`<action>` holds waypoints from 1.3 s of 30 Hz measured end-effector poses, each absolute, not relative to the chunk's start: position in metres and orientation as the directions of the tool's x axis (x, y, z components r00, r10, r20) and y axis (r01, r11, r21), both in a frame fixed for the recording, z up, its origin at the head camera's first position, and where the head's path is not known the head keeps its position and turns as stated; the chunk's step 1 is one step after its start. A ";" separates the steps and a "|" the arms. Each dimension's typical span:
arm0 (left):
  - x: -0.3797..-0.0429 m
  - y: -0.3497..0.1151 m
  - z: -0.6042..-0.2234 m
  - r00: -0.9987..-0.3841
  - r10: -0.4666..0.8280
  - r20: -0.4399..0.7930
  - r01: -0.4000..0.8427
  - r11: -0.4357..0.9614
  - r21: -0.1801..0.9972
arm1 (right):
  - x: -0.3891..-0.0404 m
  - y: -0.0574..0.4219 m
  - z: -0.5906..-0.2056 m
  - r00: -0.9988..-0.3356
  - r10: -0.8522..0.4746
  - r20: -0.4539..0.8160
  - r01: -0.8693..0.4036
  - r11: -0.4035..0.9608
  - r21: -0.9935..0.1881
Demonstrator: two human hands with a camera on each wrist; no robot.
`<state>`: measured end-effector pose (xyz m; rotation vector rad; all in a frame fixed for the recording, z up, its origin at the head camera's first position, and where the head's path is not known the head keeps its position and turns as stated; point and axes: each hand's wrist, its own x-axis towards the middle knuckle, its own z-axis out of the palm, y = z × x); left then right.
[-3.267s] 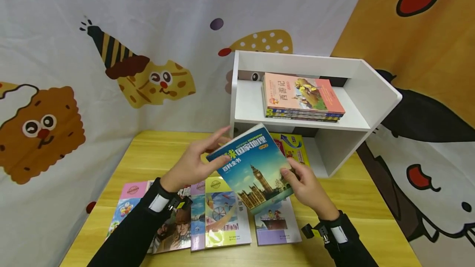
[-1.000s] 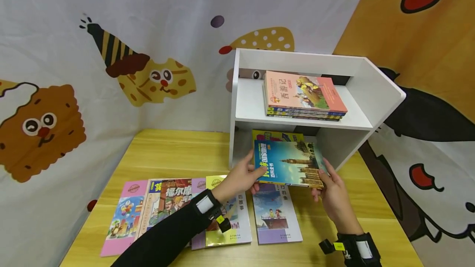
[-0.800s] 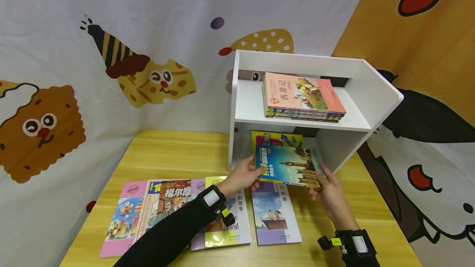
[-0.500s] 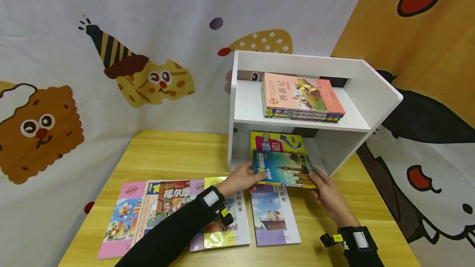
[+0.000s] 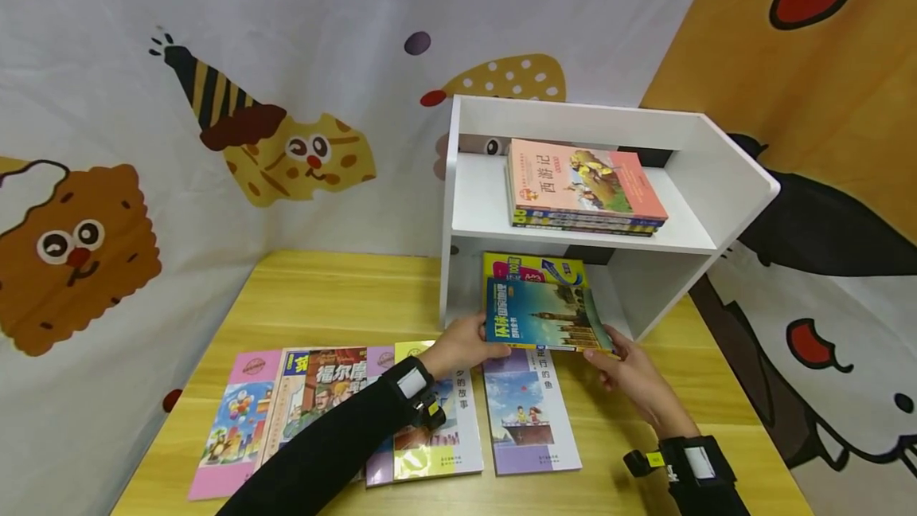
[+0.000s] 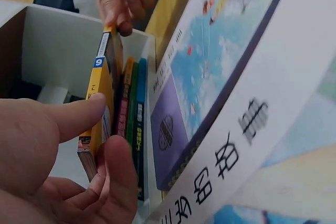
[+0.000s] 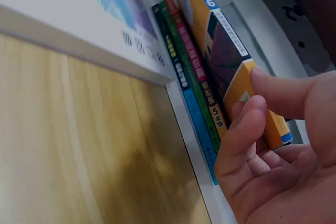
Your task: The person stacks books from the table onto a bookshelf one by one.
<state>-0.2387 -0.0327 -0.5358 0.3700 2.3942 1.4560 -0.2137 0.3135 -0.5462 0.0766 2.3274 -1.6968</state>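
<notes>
Both hands hold a blue-covered book (image 5: pixel 548 313) with a clock tower on its front, at the mouth of the shelf's lower compartment. My left hand (image 5: pixel 458 347) pinches its left end, thumb on the yellow spine (image 6: pixel 96 90) in the left wrist view. At the other end my right hand (image 5: pixel 637 381) grips the corner between thumb and fingers. Under and behind it lies a yellow book (image 5: pixel 573 271), partly covered. The right wrist view shows that book's stack of thin books (image 7: pixel 191 77), with the held book tilted just above them.
A white two-tier shelf (image 5: pixel 583 239) stands at the back right of the wooden table (image 5: pixel 344 285). Several books with a pink cover (image 5: pixel 587 181) on top are stacked on its upper tier. Nearer me lie a purple-and-white book (image 5: pixel 530 428), a yellow-edged book (image 5: pixel 437 464) and a pink book (image 5: pixel 236 420).
The blue book, earlier held slanted over the table, has been turned sideways and lowered to the lower compartment. Most recently it has moved slightly inward over the yellow book, both hands still gripping it.
</notes>
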 end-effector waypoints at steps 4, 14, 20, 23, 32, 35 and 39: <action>-0.248 -0.030 -0.542 -0.938 0.328 -0.117 0.080 0.529 0.845 | -0.225 0.310 -0.550 -0.971 -0.076 -0.226 0.176 0.409 -0.895; -0.266 -0.021 -0.550 -0.976 0.212 -0.045 0.120 0.702 0.702 | -0.248 0.304 -0.569 -0.989 -0.017 -0.145 0.102 0.632 -0.768; -0.264 -0.021 -0.546 -0.980 0.199 0.010 0.154 0.727 0.670 | -0.253 0.301 -0.572 -1.000 -0.002 -0.012 0.006 0.755 -0.656; -0.265 -0.021 -0.545 -0.979 0.199 0.033 0.170 0.729 0.663 | -0.256 0.300 -0.571 -0.999 0.002 0.035 -0.020 0.792 -0.610; -0.266 -0.018 -0.546 -0.979 0.195 0.057 0.189 0.768 0.612 | -0.262 0.301 -0.570 -1.000 -0.004 0.010 -0.009 0.802 -0.598; -0.265 -0.017 -0.545 -0.980 0.194 0.053 0.187 0.782 0.595 | -0.264 0.302 -0.571 -1.000 0.001 -0.007 0.005 0.788 -0.616; -0.264 -0.017 -0.543 -0.978 0.203 0.057 0.197 0.790 0.580 | -0.263 0.303 -0.571 -0.999 0.006 -0.053 0.039 0.761 -0.648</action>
